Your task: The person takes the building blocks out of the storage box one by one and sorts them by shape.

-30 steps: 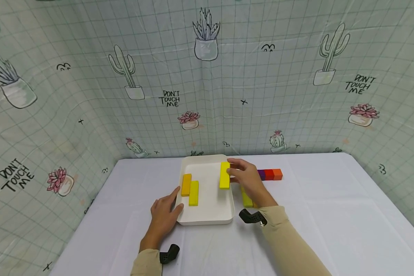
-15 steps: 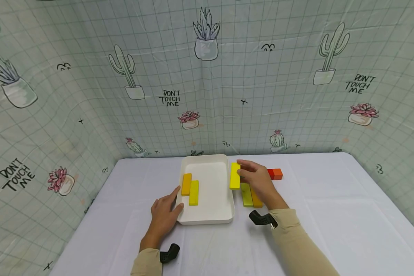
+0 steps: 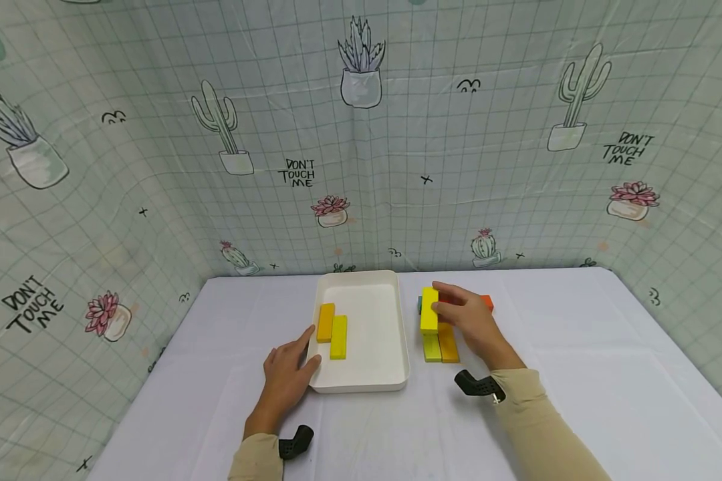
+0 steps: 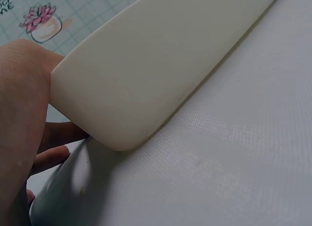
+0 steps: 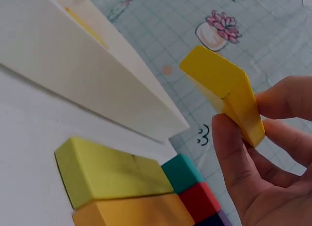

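Observation:
My right hand (image 3: 472, 324) pinches a bright yellow rectangular block (image 3: 430, 311) between thumb and fingertips. The block is raised to the right of the white tray (image 3: 361, 382). Below it on the table, a yellow-green block (image 5: 114, 172) and an orange block (image 5: 141, 211) lie side by side. My left hand (image 3: 287, 371) holds the tray at its near left corner, the thumb over the rim and fingers outside the wall. Inside the tray, an orange-yellow block (image 3: 325, 323) and a yellow block (image 3: 338, 337) lie against each other, slightly offset.
Behind the long blocks sit teal (image 5: 182, 172), red (image 5: 200, 202) and purple (image 5: 222, 219) pieces. An orange-red piece (image 3: 487, 302) shows past my right hand. A white cloth (image 3: 577, 374) covers the table, and a patterned curtain (image 3: 397, 147) rises at its back.
My right hand has carried the yellow block rightward, from over the tray's right edge to above the blocks on the table. My left hand stays at the tray.

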Demonstrator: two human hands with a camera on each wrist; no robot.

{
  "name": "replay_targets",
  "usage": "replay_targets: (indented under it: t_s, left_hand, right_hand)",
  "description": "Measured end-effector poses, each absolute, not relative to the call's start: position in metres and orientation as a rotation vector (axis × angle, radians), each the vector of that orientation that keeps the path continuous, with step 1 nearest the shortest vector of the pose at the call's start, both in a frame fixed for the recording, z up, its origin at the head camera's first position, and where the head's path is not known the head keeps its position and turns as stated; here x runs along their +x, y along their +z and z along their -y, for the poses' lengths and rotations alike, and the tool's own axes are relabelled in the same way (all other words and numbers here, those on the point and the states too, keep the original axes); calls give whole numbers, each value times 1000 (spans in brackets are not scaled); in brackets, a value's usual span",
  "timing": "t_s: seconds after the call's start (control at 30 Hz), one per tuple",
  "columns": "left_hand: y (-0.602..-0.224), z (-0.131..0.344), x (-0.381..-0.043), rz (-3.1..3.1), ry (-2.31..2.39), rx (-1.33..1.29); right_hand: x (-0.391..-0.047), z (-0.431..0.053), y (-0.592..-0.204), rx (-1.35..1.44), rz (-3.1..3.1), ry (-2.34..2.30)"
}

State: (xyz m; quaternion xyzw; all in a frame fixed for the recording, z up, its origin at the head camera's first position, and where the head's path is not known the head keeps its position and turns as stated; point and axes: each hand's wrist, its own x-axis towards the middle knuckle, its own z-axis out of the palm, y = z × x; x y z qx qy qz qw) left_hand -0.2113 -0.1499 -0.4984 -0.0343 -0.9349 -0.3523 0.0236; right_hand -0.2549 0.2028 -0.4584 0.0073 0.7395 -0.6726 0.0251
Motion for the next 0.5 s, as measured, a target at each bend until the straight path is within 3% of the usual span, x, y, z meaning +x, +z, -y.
replay_targets:
  t_s: [0.5]
  left_hand:
    - [-499, 152, -215, 2890, -1079, -127]
  right_hand:
    - [-246, -227, -462, -5, -2346, -2020]
